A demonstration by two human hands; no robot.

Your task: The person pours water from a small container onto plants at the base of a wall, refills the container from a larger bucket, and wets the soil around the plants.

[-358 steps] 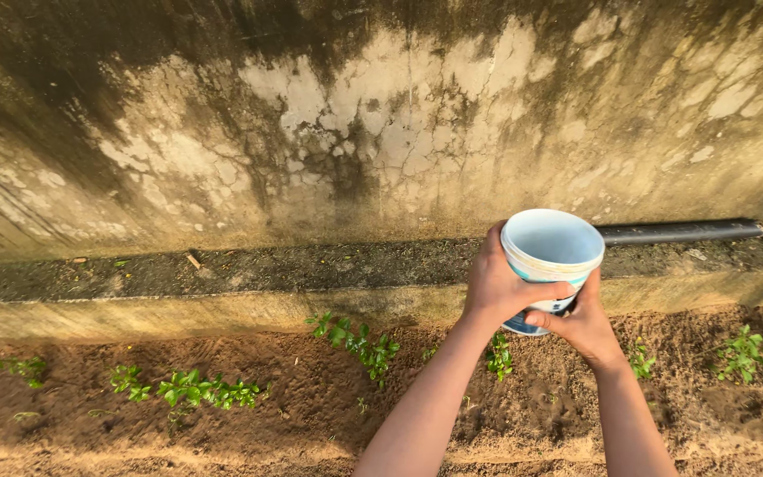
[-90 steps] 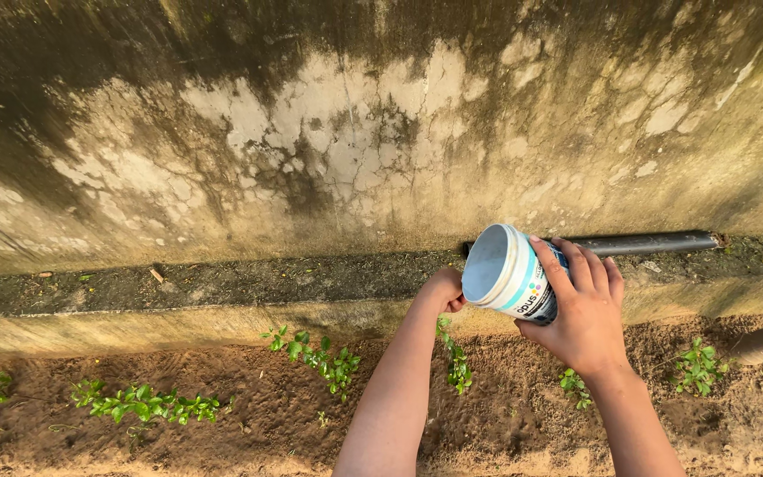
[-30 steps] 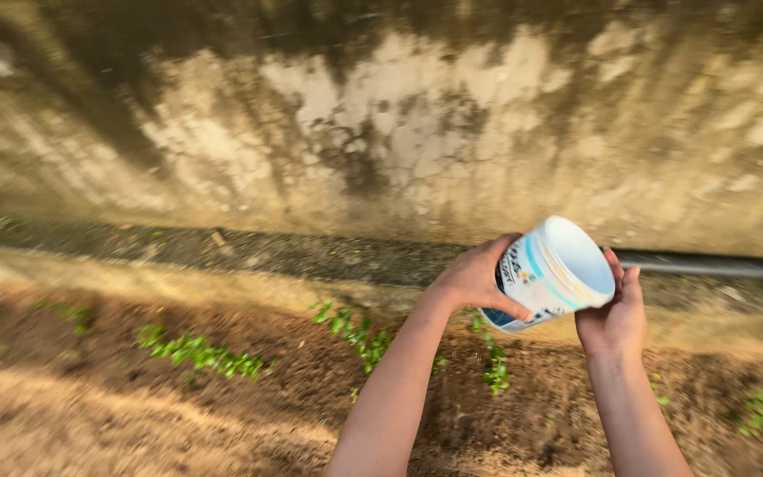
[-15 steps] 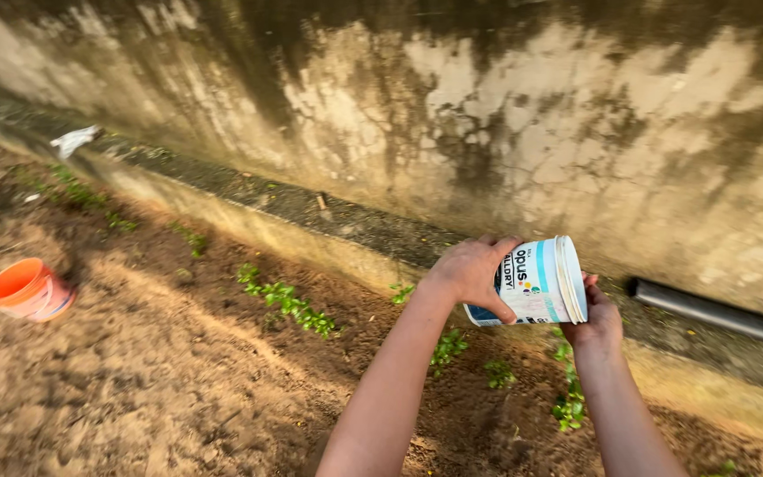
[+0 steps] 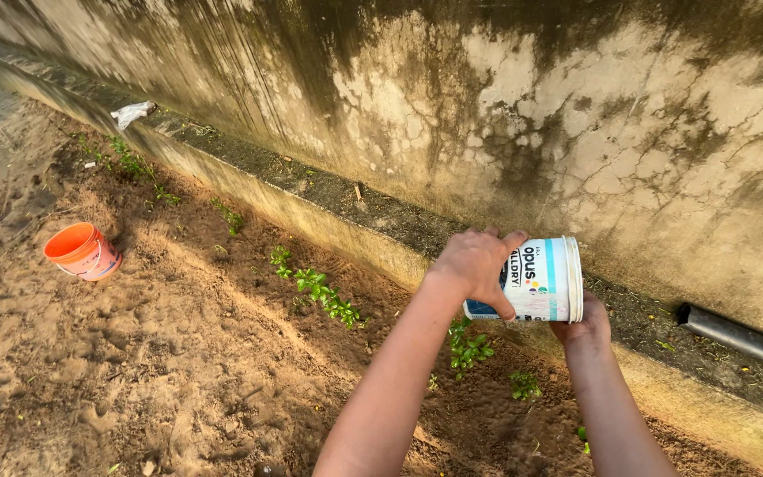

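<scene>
The tub (image 5: 532, 280) — white with blue bands — sits right of centre in the frame, on its side with its mouth to the right, clasped between both hands. Behind it the stained wall (image 5: 505, 115) fills the upper frame, the ledge (image 5: 311, 212) running diagonally below it, a dark pipe (image 5: 739, 336) at the right edge. The view has swung left since half a second ago, so more sandy soil (image 5: 161, 344) shows and the orange bucket (image 5: 81, 252) stands further in at left. The left hand (image 5: 474, 265) wraps the tub's base; the right hand (image 5: 583, 327) cups it from beneath. Seedlings (image 5: 324, 296) line the ledge — the tub hangs over them.
</scene>
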